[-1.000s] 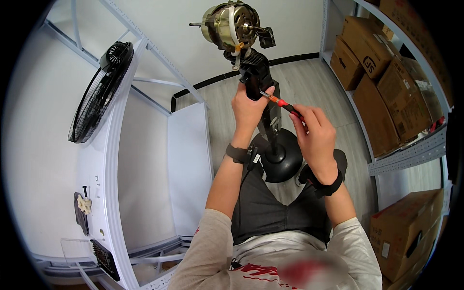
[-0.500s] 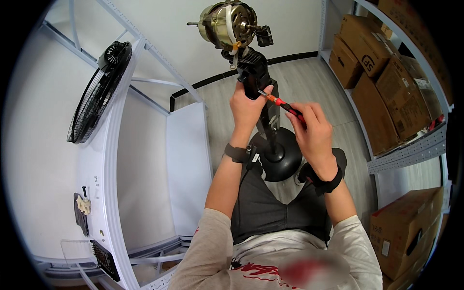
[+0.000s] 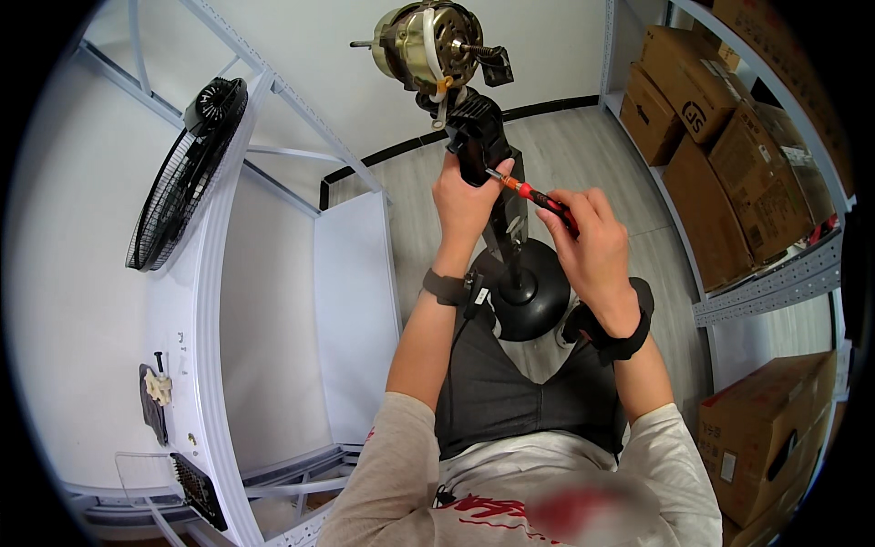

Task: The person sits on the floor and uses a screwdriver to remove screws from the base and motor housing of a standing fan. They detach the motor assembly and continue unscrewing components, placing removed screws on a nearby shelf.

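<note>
Screwdriver [image 3: 540,198], metal-shafted, lies pinched in the right grip [image 3: 592,239] while the left grip [image 3: 464,205] clasps a ribbed black housing [image 3: 480,114].

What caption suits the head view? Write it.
Left grip on black stand, right grip holding a screwdriver, below an exposed motor.

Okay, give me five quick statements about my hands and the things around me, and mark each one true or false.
1. The grip of the right hand is closed around a slim red-and-black screwdriver. True.
2. The left hand holds the gold-coloured metal motor. False: it holds the black plastic housing below the motor.
3. A round black wire fan guard sits on the long white shelf at the left. True.
4. The brown cardboard boxes are at the left of the picture. False: they are at the right.
5. A round black base stands on the grey floor. True.
</note>
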A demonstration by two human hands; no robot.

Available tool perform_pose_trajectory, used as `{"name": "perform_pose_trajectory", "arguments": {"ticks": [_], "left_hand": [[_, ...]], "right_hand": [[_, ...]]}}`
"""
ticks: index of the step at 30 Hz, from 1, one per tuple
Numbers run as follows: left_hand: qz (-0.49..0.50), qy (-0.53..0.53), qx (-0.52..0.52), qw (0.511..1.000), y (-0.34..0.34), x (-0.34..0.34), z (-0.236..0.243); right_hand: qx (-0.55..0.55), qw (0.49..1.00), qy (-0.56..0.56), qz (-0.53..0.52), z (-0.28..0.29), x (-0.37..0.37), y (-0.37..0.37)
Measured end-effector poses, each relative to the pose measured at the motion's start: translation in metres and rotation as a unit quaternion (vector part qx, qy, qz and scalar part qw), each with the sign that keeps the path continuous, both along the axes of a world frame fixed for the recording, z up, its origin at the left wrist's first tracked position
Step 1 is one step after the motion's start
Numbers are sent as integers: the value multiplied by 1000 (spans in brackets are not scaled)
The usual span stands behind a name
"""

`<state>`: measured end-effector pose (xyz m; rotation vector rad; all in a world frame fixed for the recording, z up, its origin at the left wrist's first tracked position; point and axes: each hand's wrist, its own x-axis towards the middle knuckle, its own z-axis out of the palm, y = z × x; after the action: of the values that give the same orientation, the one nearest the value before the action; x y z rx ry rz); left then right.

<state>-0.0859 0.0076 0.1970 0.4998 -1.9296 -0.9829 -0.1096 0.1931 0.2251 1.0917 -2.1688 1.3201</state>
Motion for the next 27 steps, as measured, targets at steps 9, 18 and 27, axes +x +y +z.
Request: {"name": "perform_pose_trajectory", "arguments": {"ticks": [9,18,27], "left_hand": [[-5,-11,13,1000,1,0,1],[-17,5,22,1000,1,-1,-1],[-29,-4,17,999,0,0,-1]], "right_hand": [[-22,1000,-2,9,0,0,1],[-54,996,-33,-57,1,-15,21],[-60,997,-33,-25,0,-22,5]]}}
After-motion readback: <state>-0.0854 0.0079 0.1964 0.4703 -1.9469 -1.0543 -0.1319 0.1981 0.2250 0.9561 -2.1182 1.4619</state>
